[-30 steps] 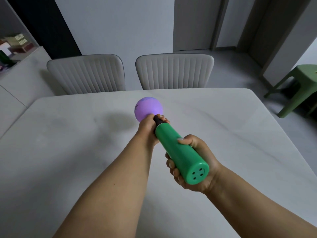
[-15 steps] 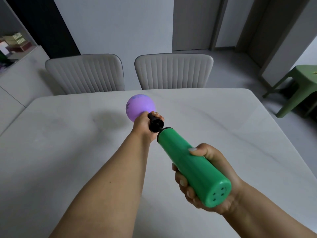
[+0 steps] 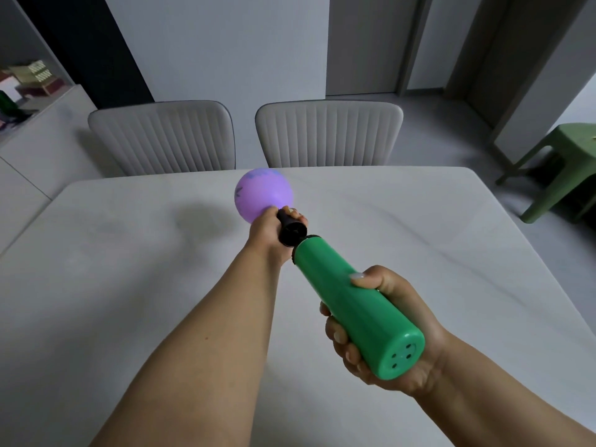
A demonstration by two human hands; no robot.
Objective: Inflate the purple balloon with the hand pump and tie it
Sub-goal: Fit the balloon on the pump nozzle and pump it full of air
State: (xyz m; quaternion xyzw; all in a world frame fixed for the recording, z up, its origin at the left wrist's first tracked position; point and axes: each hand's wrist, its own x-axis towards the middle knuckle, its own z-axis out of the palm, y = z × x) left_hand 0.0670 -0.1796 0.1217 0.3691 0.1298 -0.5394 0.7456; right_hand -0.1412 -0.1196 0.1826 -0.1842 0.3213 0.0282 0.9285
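Note:
A small round purple balloon [image 3: 263, 196], partly inflated, sits on the black nozzle [image 3: 292, 232] of a green hand pump [image 3: 351, 301]. My left hand [image 3: 269, 235] is closed around the nozzle and the balloon's neck, which my fingers hide. My right hand [image 3: 383, 333] wraps the pump's green barrel near its rear end cap. All of it is held in the air above the white table [image 3: 129, 269].
Two pale ribbed chairs [image 3: 164, 137] [image 3: 329, 133] stand at the table's far edge. A green stool [image 3: 561, 162] is on the floor to the right. A white counter with boxes [image 3: 35, 79] runs along the left.
My right hand first pulled the green barrel back toward me, baring the black nozzle, and has since pushed it part of the way forward. The balloon looks slightly larger.

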